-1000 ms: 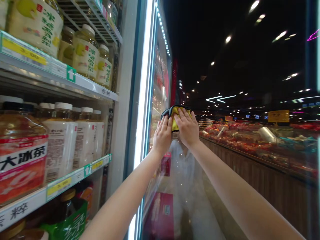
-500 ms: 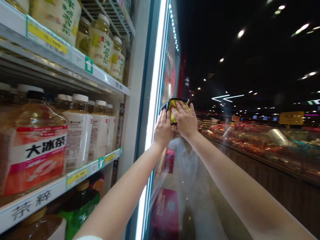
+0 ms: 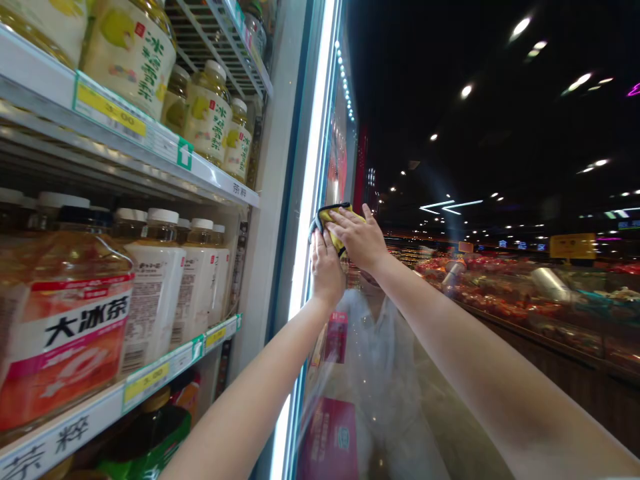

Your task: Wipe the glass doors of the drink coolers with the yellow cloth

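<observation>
A yellow-and-grey cleaning cloth (image 3: 327, 217) with a dark border is pressed against the glass panel (image 3: 425, 393) beside a bright light strip. My left hand (image 3: 327, 267) holds the cloth's lower left part, its fingers pointing up along the grey side. Above and to the right, my right hand (image 3: 361, 237) keeps its fingers laid over the yellow side, with the thumb raised away. Both arms reach forward from the bottom of the view. Part of the cloth is hidden under the fingers.
On the left, cooler shelves (image 3: 200, 167) carry several drink bottles, among them a large red-labelled bottle (image 3: 75, 333). A vertical light strip (image 3: 313, 153) borders the glass. Through the glass are red boxes (image 3: 330, 433) and a long produce display (image 3: 500, 300). A person's reflection shows in the glass.
Both hands and the cloth have shifted slightly left and nearer the light strip, with the right hand tilting further left. The view has dipped and shifted a little.
</observation>
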`<state>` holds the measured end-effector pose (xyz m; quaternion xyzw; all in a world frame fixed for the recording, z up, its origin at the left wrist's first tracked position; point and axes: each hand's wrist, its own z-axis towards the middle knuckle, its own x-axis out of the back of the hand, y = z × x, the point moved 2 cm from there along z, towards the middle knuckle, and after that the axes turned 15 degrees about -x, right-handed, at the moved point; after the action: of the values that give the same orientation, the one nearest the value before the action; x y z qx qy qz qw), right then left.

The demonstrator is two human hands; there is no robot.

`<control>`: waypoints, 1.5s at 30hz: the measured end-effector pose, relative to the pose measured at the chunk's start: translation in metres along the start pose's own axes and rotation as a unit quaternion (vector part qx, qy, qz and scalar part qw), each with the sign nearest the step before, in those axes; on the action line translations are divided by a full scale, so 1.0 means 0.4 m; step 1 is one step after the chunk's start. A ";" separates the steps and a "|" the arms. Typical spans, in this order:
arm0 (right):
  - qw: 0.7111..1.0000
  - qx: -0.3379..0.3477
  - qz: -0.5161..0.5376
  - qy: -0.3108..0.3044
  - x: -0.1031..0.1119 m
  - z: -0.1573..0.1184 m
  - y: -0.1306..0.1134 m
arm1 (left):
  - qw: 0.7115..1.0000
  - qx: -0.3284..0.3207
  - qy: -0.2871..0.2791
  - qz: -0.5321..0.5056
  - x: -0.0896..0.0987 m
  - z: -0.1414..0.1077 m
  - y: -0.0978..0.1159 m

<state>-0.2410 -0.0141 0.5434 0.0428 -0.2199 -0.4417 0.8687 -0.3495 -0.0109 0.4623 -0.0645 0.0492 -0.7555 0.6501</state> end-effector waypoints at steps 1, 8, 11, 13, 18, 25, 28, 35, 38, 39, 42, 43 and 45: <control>1.000 -0.026 0.001 0.012 0.006 0.000 0.006 | 1.000 -0.019 0.001 -0.004 -0.002 0.018 -0.003; 0.998 -0.042 -0.005 0.043 -0.038 -0.100 -0.034 | 0.996 -0.089 -0.025 0.009 0.020 -0.089 -0.019; 0.999 -0.010 -0.011 0.036 -0.044 -0.050 -0.048 | 0.997 -0.064 -0.034 0.015 0.030 -0.073 -0.041; 0.999 -0.015 -0.020 0.038 -0.026 -0.001 -0.028 | 0.997 -0.064 -0.035 0.012 0.029 -0.011 -0.051; 0.993 -0.088 -0.039 0.071 0.021 -0.015 0.067 | 0.985 -0.163 -0.047 0.007 0.010 0.099 -0.011; 0.996 -0.055 -0.038 0.058 -0.008 -0.142 0.048 | 0.983 -0.172 -0.056 0.035 0.002 -0.051 0.025; 0.998 -0.030 -0.039 0.041 0.016 -0.059 0.058 | 0.989 -0.142 -0.028 0.022 -0.003 0.009 0.012; 0.987 -0.129 -0.055 0.073 0.105 -0.041 0.212 | 0.982 -0.181 -0.045 -0.006 -0.054 0.191 0.133; 0.983 -0.151 -0.065 0.080 0.087 -0.151 0.227 | 0.972 -0.227 -0.056 0.003 -0.065 0.110 0.177; 0.985 -0.142 -0.065 0.077 0.078 -0.179 0.224 | 0.970 -0.235 -0.054 0.007 -0.065 0.078 0.180; 0.992 -0.090 -0.059 0.064 0.068 -0.195 0.219 | 0.972 -0.231 -0.042 0.005 -0.068 0.034 0.173; 0.993 -0.078 -0.057 0.061 0.074 -0.180 0.227 | 0.974 -0.222 -0.037 0.001 -0.072 0.045 0.172; 0.994 -0.077 -0.056 0.059 0.099 -0.140 0.262 | 0.979 -0.202 -0.026 -0.013 -0.086 0.100 0.187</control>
<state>-0.1186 0.0116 0.5350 0.0140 -0.1305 -0.5020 0.8549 -0.2651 0.0122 0.4886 -0.2147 0.1833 -0.7364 0.6148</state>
